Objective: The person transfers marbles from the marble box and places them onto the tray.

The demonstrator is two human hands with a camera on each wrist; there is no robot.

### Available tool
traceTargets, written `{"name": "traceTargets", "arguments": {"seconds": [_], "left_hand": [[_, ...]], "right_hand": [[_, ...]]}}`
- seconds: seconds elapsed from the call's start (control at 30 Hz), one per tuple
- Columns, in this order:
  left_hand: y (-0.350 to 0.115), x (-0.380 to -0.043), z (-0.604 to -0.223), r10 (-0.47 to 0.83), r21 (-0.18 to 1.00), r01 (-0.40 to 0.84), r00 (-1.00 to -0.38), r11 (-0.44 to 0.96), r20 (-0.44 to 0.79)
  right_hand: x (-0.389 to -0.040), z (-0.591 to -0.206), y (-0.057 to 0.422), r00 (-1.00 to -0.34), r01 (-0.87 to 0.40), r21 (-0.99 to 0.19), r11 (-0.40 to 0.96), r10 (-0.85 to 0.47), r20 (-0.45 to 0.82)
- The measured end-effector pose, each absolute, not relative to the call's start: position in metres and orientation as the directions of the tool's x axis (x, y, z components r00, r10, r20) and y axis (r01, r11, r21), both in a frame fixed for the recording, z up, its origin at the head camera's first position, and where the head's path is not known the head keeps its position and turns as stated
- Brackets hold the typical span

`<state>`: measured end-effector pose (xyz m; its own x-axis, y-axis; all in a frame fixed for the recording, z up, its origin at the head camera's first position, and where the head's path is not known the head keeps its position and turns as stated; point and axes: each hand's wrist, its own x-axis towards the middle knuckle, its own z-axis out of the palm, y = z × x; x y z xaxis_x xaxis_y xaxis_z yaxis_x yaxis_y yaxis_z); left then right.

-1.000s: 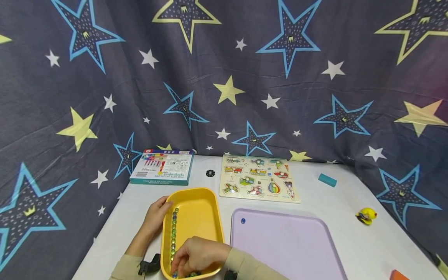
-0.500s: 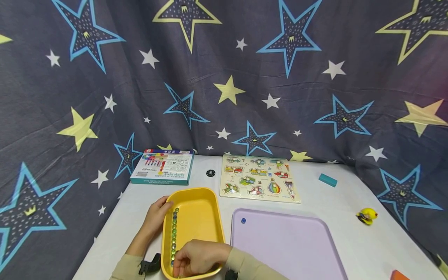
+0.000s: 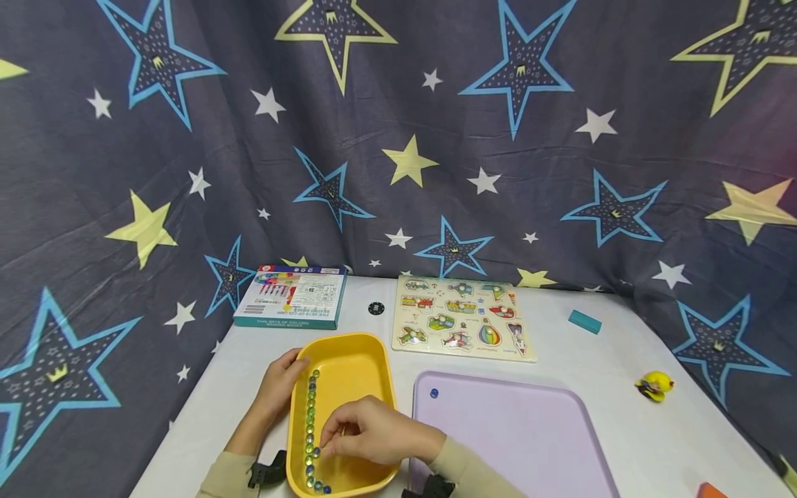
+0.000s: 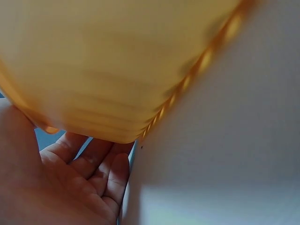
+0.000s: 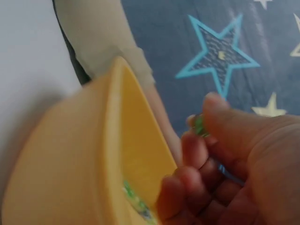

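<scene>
My left hand (image 3: 277,387) holds the yellow tray (image 3: 355,346) at its far left side, thumb over the rim. In the left wrist view its fingers (image 4: 101,171) lie against the outside of the tray. A row of glass marbles (image 3: 310,419), green, clear and blue, runs along the tray's left wall and bends round the near left corner. Over the tray's near half is my right hand (image 3: 380,432). It pinches a green marble (image 5: 200,125) between thumb and index finger, seen in the right wrist view. A blue marble (image 3: 317,452) shows right beside its fingertips in the head view.
Right of the yellow tray lies a lilac tray (image 3: 504,429) with one blue marble (image 3: 434,393). Behind stand a boxed bead set (image 3: 291,297), a black disc (image 3: 376,308) and a picture puzzle board (image 3: 463,318). A teal block (image 3: 584,321) and yellow duck (image 3: 654,385) lie at right.
My right hand has risen from the yellow tray's near left corner and moved away and slightly right, uncovering marbles there. My left hand has kept its hold on the tray.
</scene>
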<state>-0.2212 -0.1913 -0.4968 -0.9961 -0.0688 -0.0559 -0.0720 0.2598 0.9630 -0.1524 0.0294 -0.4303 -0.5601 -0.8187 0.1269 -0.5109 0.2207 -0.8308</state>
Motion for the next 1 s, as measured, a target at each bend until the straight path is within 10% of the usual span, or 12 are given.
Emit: {"name": "traceTargets", "arguments": {"seconds": [0.5,1.0], "left_hand": [[-0.189,-0.221,-0.495,-0.059,0.965,-0.091,-0.995,0.245,-0.079],[-0.191,-0.22,-0.496,-0.059,0.967,-0.091,-0.995,0.237,-0.079]], "right_hand": [[-0.166,-0.426,0.12,-0.849,-0.391,-0.906,0.162,-0.445,0.286],[-0.186,-0.462,0.177,-0.985,-0.126,-0.901,0.416,-0.161,0.064]]}}
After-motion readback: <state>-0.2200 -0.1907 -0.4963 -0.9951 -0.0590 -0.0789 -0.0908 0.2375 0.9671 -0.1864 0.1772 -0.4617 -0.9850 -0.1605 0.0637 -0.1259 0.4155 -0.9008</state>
